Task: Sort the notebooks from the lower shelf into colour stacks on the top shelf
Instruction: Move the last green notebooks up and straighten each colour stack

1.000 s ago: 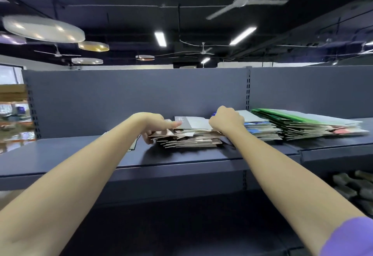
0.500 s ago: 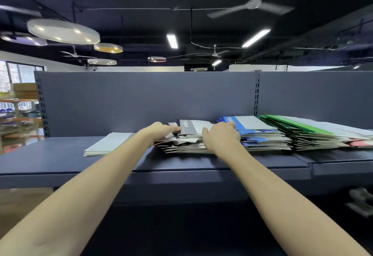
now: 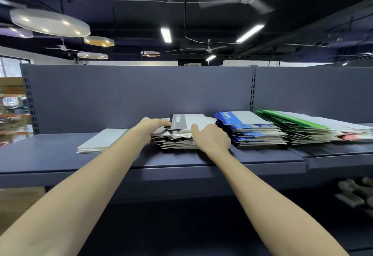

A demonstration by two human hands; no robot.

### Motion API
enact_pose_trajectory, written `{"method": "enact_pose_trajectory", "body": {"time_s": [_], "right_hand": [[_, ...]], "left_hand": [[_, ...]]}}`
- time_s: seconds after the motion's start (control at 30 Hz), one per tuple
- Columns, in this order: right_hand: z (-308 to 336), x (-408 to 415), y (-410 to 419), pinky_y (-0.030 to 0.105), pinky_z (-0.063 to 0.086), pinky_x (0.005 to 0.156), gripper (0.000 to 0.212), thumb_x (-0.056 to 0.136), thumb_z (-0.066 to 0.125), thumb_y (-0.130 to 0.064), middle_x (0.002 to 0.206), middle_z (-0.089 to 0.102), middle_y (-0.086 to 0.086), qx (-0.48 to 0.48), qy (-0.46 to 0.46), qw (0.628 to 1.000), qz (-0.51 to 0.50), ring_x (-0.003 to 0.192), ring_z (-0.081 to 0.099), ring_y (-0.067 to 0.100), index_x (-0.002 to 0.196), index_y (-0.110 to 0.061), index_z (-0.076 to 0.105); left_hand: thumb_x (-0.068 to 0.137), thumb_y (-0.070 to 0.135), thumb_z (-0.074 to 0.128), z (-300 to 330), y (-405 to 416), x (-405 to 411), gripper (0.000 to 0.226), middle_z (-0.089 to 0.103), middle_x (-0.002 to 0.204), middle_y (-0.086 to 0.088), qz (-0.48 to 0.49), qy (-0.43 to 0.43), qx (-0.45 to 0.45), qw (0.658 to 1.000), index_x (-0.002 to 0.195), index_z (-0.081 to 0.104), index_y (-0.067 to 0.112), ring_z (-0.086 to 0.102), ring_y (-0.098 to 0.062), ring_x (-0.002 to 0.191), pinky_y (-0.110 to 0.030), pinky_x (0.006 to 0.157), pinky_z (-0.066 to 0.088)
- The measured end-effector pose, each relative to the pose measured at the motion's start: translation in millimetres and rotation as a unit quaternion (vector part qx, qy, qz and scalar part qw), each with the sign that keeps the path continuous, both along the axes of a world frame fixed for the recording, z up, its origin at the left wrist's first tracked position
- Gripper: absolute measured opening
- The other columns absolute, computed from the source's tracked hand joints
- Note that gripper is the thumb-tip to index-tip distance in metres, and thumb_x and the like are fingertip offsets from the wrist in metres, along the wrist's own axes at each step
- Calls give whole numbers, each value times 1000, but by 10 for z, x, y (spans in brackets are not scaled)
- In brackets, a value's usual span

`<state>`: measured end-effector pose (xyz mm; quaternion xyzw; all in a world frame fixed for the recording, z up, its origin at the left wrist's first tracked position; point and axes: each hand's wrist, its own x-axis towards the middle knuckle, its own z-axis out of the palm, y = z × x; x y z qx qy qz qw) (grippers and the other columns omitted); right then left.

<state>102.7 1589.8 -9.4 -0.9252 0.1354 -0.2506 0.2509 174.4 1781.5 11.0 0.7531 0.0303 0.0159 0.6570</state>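
On the top shelf (image 3: pixel 50 154) lie colour stacks side by side: a thin pale stack (image 3: pixel 101 141) at the left, a grey-and-black notebook stack (image 3: pixel 179 134) in the middle, a blue stack (image 3: pixel 254 132), and a green stack (image 3: pixel 302 126) with a red cover showing low at its right end. My left hand (image 3: pixel 153 128) grips the grey stack's left edge, fingers curled over the top covers. At the stack's front right corner my right hand (image 3: pixel 212 137) holds it, thumb on top. The lower shelf is dark and its contents are hidden.
The grey back panel (image 3: pixel 141 94) stands right behind the stacks, with a slotted upright (image 3: pixel 252 88) near the blue stack. Several grey objects (image 3: pixel 355 193) lie on a lower level at the right. Bare shelf surface stretches left of the pale stack.
My right hand has slid from the grey stack's rear right toward its front right corner. My left hand stayed at the left edge. The view shifted, showing the pale stack.
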Motion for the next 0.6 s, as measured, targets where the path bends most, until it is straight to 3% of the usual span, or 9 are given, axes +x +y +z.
{"method": "enact_pose_trajectory", "body": {"time_s": [0.13,0.3,0.4,0.5,0.6], "right_hand": [[-19,-13,102,36,44,84,72,95,39,-62,125,62,18,15,-6,1000,12,116,58,36,126,1,55],[-12,-31,173,35,41,81,72,95,39,-64,127,62,18,0,6,998,56,117,57,35,127,-3,59],[53,51,-62,38,44,89,72,95,39,-63,132,58,17,34,17,998,55,121,55,36,133,-3,53],[98,219,-278,39,42,92,64,100,41,-51,138,54,21,116,30,991,65,124,52,38,134,3,46],[146,350,-275,34,40,91,56,99,47,-41,137,56,12,235,65,960,137,123,53,32,138,0,46]], "left_hand": [[60,14,88,41,90,-70,55,73,96,-17,2,2,1,1000,110,70,1,72,-30,70,-37,62,58],[58,24,89,40,237,-68,53,74,80,-10,-7,20,19,1000,104,72,4,70,-25,61,-33,60,56],[73,26,85,65,253,-85,32,69,61,-1,-9,15,53,998,96,71,11,65,-20,58,-28,60,50],[82,31,80,100,278,-45,30,55,85,-2,-20,13,70,997,103,66,15,56,-12,68,-26,58,47],[83,38,78,126,306,6,27,46,85,-1,-34,34,35,998,94,62,18,56,-13,62,-16,45,49]]}}
